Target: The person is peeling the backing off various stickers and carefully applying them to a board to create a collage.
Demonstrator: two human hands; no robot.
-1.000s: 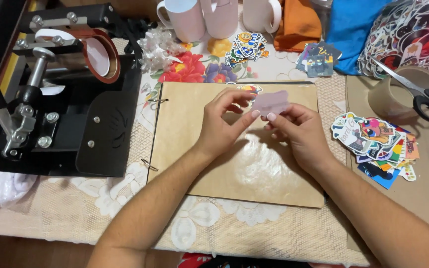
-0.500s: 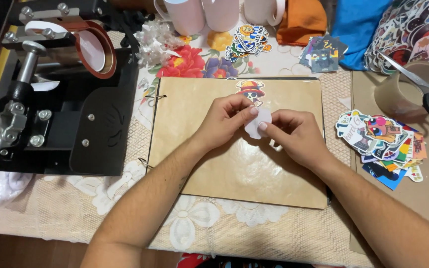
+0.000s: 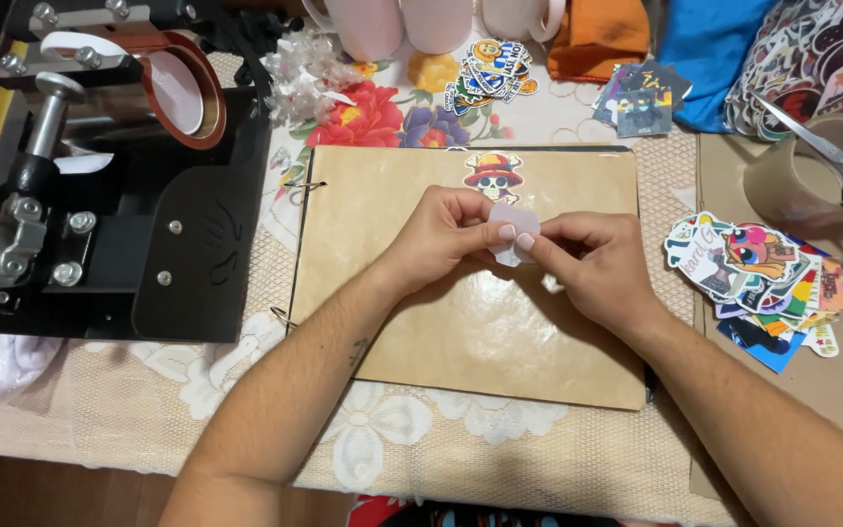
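Fingertips of both the left hand (image 3: 446,234) and the right hand (image 3: 587,262) pinch a small pale sticker (image 3: 513,232) above the tan wooden board (image 3: 461,312) on the worktop; peeling its backing goes best, I judge, by working one corner slowly with a nail while the other hand pinches steady. It looks whitish, blank side up, just below a skull sticker (image 3: 493,174) already on the board.

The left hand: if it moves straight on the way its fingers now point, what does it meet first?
Judging loosely, since depth is unclear: the left hand points right, so it first meets the small pale sticker pinched between both hands, then the right hand.
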